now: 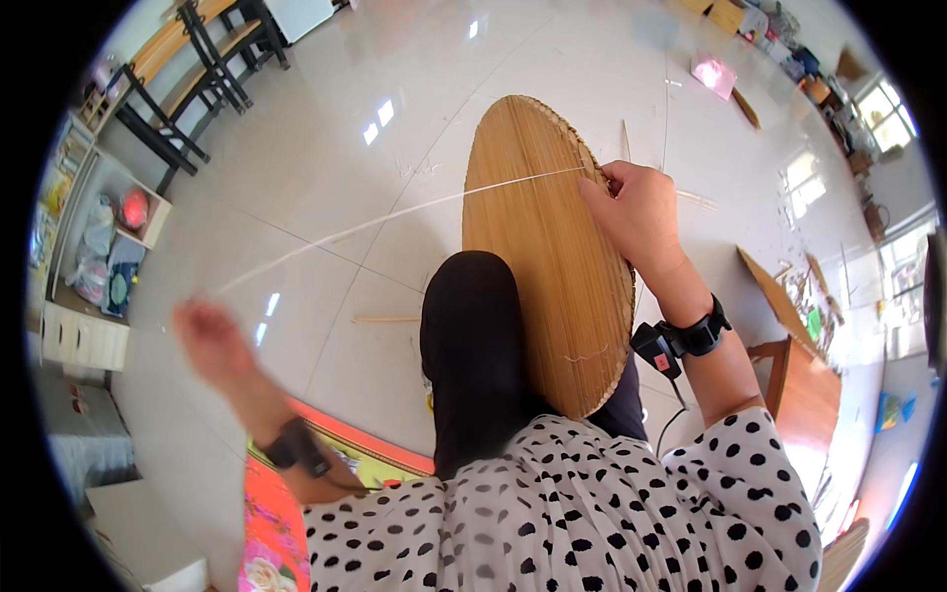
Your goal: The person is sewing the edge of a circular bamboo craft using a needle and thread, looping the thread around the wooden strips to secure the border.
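An oval tan panel [538, 257], seemingly of fine bamboo or straw strips with a stitched rim, stands across my lap. At its upper right edge my right hand [636, 212] is closed, thumb on the face and fingers curled around the rim. From beside that thumb a white thread [395, 214] stretches across the panel and out to the left. Its far end meets my left hand [212, 340], which is raised away from the panel and blurred, fingers closed around the thread. A short loose thread tail [589, 357] hangs near the panel's lower end.
Black chairs [168, 123] with wooden seats stand at the upper left by shelves. A wooden table [804, 395] bearing scraps is at the right. A pink bag [714, 75] and thin strips [695, 199] lie on the tiled floor. Floral fabric [271, 513] lies beside me.
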`<state>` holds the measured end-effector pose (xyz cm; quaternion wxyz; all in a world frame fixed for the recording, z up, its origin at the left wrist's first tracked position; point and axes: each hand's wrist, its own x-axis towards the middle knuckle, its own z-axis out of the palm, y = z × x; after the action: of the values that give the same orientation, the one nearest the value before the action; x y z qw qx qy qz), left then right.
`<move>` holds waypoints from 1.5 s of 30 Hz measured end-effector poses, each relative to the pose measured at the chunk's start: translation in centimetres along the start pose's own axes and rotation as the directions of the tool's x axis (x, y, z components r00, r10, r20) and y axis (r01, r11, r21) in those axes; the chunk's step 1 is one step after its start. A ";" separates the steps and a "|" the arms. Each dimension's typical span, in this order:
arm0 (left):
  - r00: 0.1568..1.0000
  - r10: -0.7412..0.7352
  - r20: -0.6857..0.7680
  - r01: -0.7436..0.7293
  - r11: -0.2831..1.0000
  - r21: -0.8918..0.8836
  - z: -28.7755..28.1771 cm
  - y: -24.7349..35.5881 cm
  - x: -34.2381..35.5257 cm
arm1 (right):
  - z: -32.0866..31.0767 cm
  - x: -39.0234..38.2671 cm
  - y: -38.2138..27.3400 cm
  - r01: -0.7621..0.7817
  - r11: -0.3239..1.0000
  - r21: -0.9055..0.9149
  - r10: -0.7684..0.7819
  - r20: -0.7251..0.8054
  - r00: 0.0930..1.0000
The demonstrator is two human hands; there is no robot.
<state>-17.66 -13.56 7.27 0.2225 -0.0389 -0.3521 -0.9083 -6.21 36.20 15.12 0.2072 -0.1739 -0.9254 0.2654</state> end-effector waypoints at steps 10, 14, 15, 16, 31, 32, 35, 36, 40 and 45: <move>0.862 -0.348 0.368 0.052 0.784 0.619 16.4 -7.9 -14.0 | 1.0 -2.4 -3.9 0.156 0.987 0.039 -0.157 0.019 0.987; 0.695 -0.557 0.454 0.176 0.745 0.644 22.1 -12.8 -16.8 | 0.2 -3.1 -4.4 0.143 0.989 -0.026 -0.142 0.040 0.989; 0.681 -0.575 0.453 0.164 0.723 0.672 22.8 -13.5 -17.2 | 0.2 -3.2 -4.3 0.146 0.989 -0.015 -0.145 0.038 0.989; 0.667 -0.593 0.450 0.150 0.699 0.699 23.2 -14.0 -17.4 | 0.2 -3.4 -4.3 0.150 0.989 -0.003 -0.150 0.036 0.988; 0.566 -0.558 0.606 0.594 0.787 0.170 22.2 -15.1 -18.2 | -0.1 -4.1 -2.2 0.182 0.970 0.160 -0.176 -0.050 0.983; 0.582 -0.558 0.592 0.554 0.804 0.213 22.2 -15.5 -18.2 | -0.1 -4.1 -2.0 0.209 0.963 0.169 -0.199 -0.074 0.977; 0.618 -0.527 0.583 0.431 0.848 0.309 22.0 -15.8 -18.1 | -0.2 -4.1 -1.7 0.200 0.966 0.166 -0.196 -0.043 0.980; 0.623 -0.503 0.599 0.392 0.864 0.316 22.1 -15.7 -18.0 | -0.3 -4.1 -1.7 0.197 0.965 0.171 -0.193 -0.040 0.980; 0.661 -0.466 0.588 0.357 0.885 0.301 22.4 -15.6 -18.0 | -0.3 -3.8 -1.6 0.202 0.963 0.176 -0.198 -0.039 0.979; 0.641 -0.472 0.604 0.371 0.881 0.295 22.1 -15.6 -17.7 | 0.0 -3.6 -1.4 0.221 0.959 0.174 -0.212 -0.069 0.975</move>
<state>-10.46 17.83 10.07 -0.1327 -0.2577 -0.4709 -0.8332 -3.39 33.53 14.88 0.2730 -0.0585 -0.9055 0.3196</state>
